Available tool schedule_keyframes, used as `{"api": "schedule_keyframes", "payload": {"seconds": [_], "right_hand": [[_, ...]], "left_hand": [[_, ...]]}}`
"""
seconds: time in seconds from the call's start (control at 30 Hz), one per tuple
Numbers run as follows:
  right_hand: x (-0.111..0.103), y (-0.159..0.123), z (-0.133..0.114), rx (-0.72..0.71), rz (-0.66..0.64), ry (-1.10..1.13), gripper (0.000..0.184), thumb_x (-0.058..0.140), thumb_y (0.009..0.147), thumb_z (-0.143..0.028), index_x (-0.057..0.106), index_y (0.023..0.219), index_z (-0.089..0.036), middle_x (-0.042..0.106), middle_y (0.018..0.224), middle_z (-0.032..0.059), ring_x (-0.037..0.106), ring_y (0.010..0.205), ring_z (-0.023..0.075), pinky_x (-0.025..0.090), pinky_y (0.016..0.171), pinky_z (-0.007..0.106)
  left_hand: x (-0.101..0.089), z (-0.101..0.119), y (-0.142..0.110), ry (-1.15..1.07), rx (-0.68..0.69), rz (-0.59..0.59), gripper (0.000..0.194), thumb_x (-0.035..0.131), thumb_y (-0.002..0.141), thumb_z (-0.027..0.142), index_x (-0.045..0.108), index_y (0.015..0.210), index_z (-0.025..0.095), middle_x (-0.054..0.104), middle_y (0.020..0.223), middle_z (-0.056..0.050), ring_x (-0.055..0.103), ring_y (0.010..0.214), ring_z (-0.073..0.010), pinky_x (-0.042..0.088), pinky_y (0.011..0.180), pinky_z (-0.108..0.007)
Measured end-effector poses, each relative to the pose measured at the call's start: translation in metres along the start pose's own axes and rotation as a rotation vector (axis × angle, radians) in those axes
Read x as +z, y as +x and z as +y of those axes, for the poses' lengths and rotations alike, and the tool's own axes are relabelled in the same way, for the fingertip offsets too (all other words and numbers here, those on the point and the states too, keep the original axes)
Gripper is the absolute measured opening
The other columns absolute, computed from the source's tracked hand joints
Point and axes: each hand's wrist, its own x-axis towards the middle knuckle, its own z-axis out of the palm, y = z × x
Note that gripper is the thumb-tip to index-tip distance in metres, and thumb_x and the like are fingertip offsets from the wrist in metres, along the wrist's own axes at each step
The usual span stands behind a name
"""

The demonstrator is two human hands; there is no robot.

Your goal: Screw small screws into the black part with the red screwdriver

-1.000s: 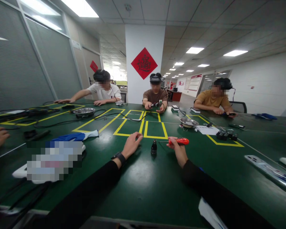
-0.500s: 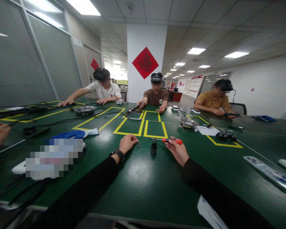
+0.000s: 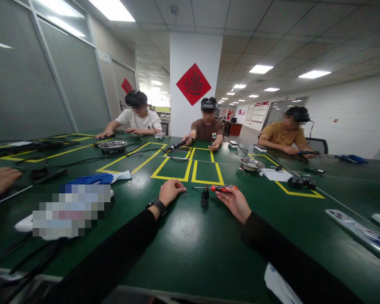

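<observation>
My right hand (image 3: 234,202) is closed around the red and black handle of a screwdriver (image 3: 224,188). The screwdriver lies level in the air, its thin shaft pointing left past the top of a small black tapered part (image 3: 204,196) that stands upright on the table. My left hand (image 3: 171,191) rests on the table to the left of that part, thumb and fingers drawn together. What they hold, if anything, is too small to tell. Right by its fingertips lies a little pile of small metal pieces, apparently screws (image 3: 185,194).
Yellow tape outlines (image 3: 208,182) mark the green table. Metal bowls (image 3: 251,164), a blue and white glove (image 3: 96,179), black blocks (image 3: 300,182) and a phone (image 3: 359,232) lie around. Three people sit opposite; another person's hand (image 3: 1,183) shows at the left edge.
The screwdriver has moved left with my right hand, so its tip reaches further past the black part. My left hand stays nearly still. The far-left person's arm has drawn inward.
</observation>
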Motion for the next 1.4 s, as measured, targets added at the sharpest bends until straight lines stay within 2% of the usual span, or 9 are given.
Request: {"api": "schedule_keyframes", "payload": {"seconds": [0.17, 0.53, 0.77, 0.97, 1.17, 1.4], "right_hand": [[0.001, 0.0, 0.002, 0.003, -0.043, -0.01, 0.007, 0.058, 0.076, -0.016, 0.053, 0.08, -0.017, 0.071, 0.085, 0.0071, 0.069, 0.081, 0.0201, 0.054, 0.077, 0.031], [0.01, -0.008, 0.001, 0.018, -0.106, -0.014, 0.01, 0.061, 0.075, -0.019, 0.054, 0.082, -0.018, 0.07, 0.087, 0.0067, 0.069, 0.082, 0.0204, 0.053, 0.077, 0.033], [0.006, -0.004, 0.002, 0.014, -0.031, 0.03, 0.001, 0.055, 0.077, -0.019, 0.055, 0.077, -0.018, 0.071, 0.081, 0.0054, 0.068, 0.081, 0.0183, 0.053, 0.077, 0.03], [0.006, -0.004, -0.002, 0.008, -0.006, 0.038, 0.006, 0.052, 0.079, -0.021, 0.056, 0.076, -0.018, 0.07, 0.082, 0.006, 0.068, 0.082, 0.0174, 0.053, 0.077, 0.029], [0.005, -0.005, -0.002, -0.009, -0.002, 0.046, 0.007, 0.051, 0.08, -0.023, 0.057, 0.078, -0.018, 0.07, 0.084, 0.0062, 0.068, 0.082, 0.0174, 0.052, 0.078, 0.029], [0.006, -0.007, -0.005, 0.004, 0.0, 0.039, 0.007, 0.051, 0.08, -0.022, 0.056, 0.077, -0.019, 0.07, 0.083, 0.0062, 0.068, 0.081, 0.0176, 0.053, 0.077, 0.03]], "left_hand": [[-0.002, 0.005, -0.001, 0.027, -0.008, -0.046, 0.028, 0.061, 0.07, 0.047, 0.07, 0.069, 0.02, 0.069, 0.072, -0.003, 0.06, 0.069, -0.0167, 0.036, 0.058, -0.024], [-0.005, 0.009, -0.003, 0.031, -0.034, -0.07, 0.022, 0.067, 0.064, 0.042, 0.072, 0.067, 0.021, 0.071, 0.073, -0.005, 0.062, 0.072, -0.0197, 0.038, 0.058, -0.024], [-0.004, 0.009, -0.002, 0.025, -0.008, -0.066, 0.02, 0.067, 0.065, 0.041, 0.073, 0.071, 0.022, 0.07, 0.074, -0.004, 0.062, 0.074, -0.0197, 0.04, 0.064, -0.026], [-0.002, 0.016, -0.003, 0.035, 0.075, 0.074, 0.024, 0.067, 0.066, 0.043, 0.072, 0.077, 0.022, 0.069, 0.084, -0.004, 0.06, 0.082, -0.0203, 0.042, 0.072, -0.027], [0.0, 0.021, -0.004, -0.015, 0.139, 0.038, 0.021, 0.062, 0.072, 0.041, 0.072, 0.075, 0.022, 0.069, 0.085, -0.003, 0.061, 0.084, -0.0192, 0.042, 0.076, -0.026], [0.004, 0.021, -0.003, -0.057, 0.13, 0.021, 0.023, 0.065, 0.068, 0.042, 0.07, 0.076, 0.021, 0.07, 0.085, -0.003, 0.061, 0.085, -0.0199, 0.043, 0.077, -0.027]]}}
